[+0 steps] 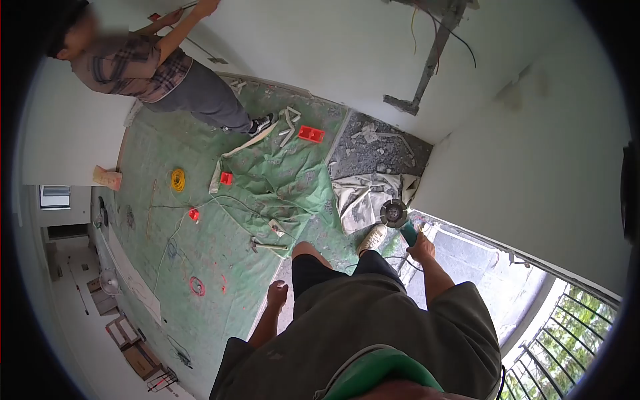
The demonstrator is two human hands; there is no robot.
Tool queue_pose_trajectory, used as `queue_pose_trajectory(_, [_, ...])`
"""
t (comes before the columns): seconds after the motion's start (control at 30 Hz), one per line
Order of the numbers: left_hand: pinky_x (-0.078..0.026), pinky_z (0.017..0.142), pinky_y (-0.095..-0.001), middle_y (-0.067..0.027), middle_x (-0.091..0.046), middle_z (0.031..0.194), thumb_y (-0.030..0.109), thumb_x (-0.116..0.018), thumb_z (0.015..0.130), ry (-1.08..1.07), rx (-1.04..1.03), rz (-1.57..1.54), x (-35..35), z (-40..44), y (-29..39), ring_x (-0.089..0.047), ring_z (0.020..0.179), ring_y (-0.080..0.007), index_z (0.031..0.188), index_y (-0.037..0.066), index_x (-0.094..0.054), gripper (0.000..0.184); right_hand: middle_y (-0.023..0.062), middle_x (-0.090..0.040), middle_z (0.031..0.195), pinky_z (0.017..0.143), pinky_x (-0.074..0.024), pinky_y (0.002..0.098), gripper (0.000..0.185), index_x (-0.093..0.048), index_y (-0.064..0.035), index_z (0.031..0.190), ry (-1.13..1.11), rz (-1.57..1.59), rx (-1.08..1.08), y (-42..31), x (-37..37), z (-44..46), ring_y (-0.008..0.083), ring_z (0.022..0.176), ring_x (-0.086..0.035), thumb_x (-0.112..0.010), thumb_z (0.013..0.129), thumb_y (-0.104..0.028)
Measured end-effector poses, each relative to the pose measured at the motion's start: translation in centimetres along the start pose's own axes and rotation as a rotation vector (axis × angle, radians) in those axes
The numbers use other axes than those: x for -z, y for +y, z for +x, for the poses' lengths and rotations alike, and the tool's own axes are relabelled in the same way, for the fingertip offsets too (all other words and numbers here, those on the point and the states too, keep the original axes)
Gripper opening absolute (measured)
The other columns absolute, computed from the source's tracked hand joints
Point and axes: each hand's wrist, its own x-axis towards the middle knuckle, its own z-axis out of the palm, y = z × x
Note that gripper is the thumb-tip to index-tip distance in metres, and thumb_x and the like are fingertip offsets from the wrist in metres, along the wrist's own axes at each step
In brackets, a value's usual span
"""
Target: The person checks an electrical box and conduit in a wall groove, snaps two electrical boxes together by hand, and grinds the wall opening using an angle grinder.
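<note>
My right hand (pixel 422 249) is wrapped round the green body of an angle grinder (pixel 408 231). Its segmented disc (pixel 393 213) faces up toward me, over a pale crumpled sheet (pixel 357 200) and close to my shoe (pixel 373 238). A dark cord (pixel 415 266) curves below the grinder. Beside my thigh hangs my left hand (pixel 277 294), its fingers curled in with nothing visible in them. On the green floor covering ahead of that hand lies a hammer (pixel 269 247), with a socket strip (pixel 276 228) near it.
Another person (pixel 147 73) stands at the upper left, arms raised to the wall. Red boxes (pixel 311 134), a yellow cable coil (pixel 177 180) and rubble (pixel 380 150) lie on the floor. Wires (pixel 437 40) hang from a chased wall groove (pixel 433 60). A railing (pixel 567 327) is at right.
</note>
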Motion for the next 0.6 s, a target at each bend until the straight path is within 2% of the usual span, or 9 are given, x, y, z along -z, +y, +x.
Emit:
queue_pose_trajectory(0.1, [-0.044, 0.082, -0.0360, -0.0150, -0.055, 0.103, 0.021, -0.061, 0.074, 0.107, 0.018, 0.005, 0.5, 0.7, -0.9, -0.055, 0.097, -0.0267, 0.104, 0.004, -0.056, 0.035, 0.0166, -0.056, 0.103, 0.083, -0.0451, 0.0369, 0.059, -0.045, -0.0035, 0.107, 0.002, -0.002, -0.031, 0.8, 1.5, -0.5, 0.0304, 0.096, -0.057, -0.071, 0.061, -0.030])
queue_pose_trajectory(0.27, [-0.042, 0.086, -0.0377, -0.0181, -0.054, 0.104, 0.024, -0.063, 0.073, 0.132, -0.038, 0.226, 0.8, 1.4, -0.5, -0.052, 0.099, -0.0320, 0.102, 0.005, -0.057, 0.035, 0.0172, -0.057, 0.100, 0.081, -0.0438, 0.0402, 0.055, -0.045, -0.0054, 0.102, 0.076, 0.075, -0.022, 2.7, 1.7, -1.0, 0.0336, 0.096, -0.055, -0.072, 0.061, -0.031])
queue_pose_trajectory(0.3, [-0.040, 0.088, -0.0379, -0.0186, -0.054, 0.103, 0.024, -0.063, 0.072, 0.119, -0.054, 0.172, 0.5, 2.0, -1.2, -0.050, 0.101, -0.0326, 0.100, 0.005, -0.057, 0.035, 0.0173, -0.057, 0.100, 0.081, -0.0437, 0.0406, 0.055, -0.045, -0.0053, 0.103, 0.089, 0.092, -0.053, 2.9, 1.5, -1.2, 0.0337, 0.096, -0.055, -0.072, 0.061, -0.031])
queue_pose_trajectory(0.4, [-0.040, 0.088, -0.0370, -0.0183, -0.054, 0.105, 0.025, -0.064, 0.072, 0.113, -0.161, 0.252, 1.8, 0.8, 2.3, -0.050, 0.102, -0.0317, 0.099, 0.005, -0.057, 0.034, 0.0187, -0.059, 0.096, 0.079, -0.0444, 0.0415, 0.055, -0.045, -0.0035, 0.101, 0.095, 0.126, -0.119, 2.8, 1.0, -1.9, 0.0345, 0.093, -0.056, -0.071, 0.062, -0.032])
queue_pose_trajectory(0.53, [-0.040, 0.088, -0.0369, -0.0180, -0.054, 0.105, 0.027, -0.063, 0.073, 0.091, -0.179, 0.224, 3.3, 2.1, 3.4, -0.050, 0.103, -0.0316, 0.099, 0.006, -0.058, 0.034, 0.0206, -0.059, 0.092, 0.078, -0.0450, 0.0413, 0.053, -0.047, -0.0011, 0.097, 0.135, 0.159, -0.141, 3.7, -1.8, -2.3, 0.0351, 0.089, -0.058, -0.071, 0.062, -0.032])
queue_pose_trajectory(0.6, [-0.041, 0.087, -0.0375, -0.0178, -0.054, 0.105, 0.029, -0.063, 0.073, 0.015, -0.161, 0.290, 3.9, 3.1, 4.1, -0.050, 0.102, -0.0323, 0.099, 0.006, -0.058, 0.035, 0.0191, -0.059, 0.095, 0.080, -0.0441, 0.0403, 0.053, -0.047, -0.0012, 0.098, 0.124, 0.189, -0.187, 3.6, -2.8, -2.7, 0.0340, 0.092, -0.057, -0.071, 0.059, -0.027])
